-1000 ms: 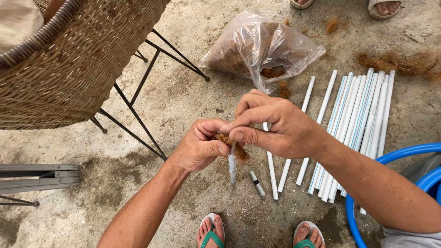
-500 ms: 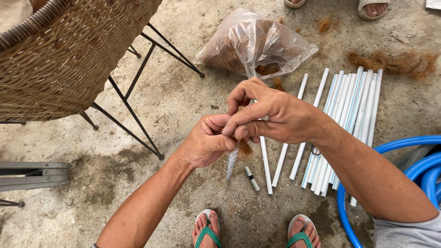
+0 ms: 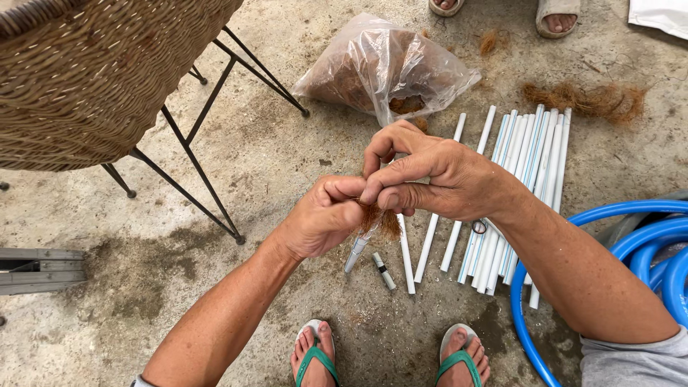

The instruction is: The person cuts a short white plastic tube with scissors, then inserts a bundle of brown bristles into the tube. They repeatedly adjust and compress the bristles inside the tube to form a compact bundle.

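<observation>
My left hand and my right hand meet above the concrete floor. Together they pinch a tuft of brown coconut fibre at the top of a short white tube that hangs down from my left fist. My right thumb and forefinger press on the fibre. A row of several long white plastic tubes lies on the floor under my right forearm. A small short tube piece lies below my hands.
A clear plastic bag of brown fibre lies ahead. Loose fibre sits at the right. A wicker chair on black metal legs stands at the left. A coiled blue hose is at the right. Another person's sandalled feet show at the top.
My hands stayed joined on the fibre and tube, shifting slightly up and right in view. My right fingers have changed their pinch on the fibre.
</observation>
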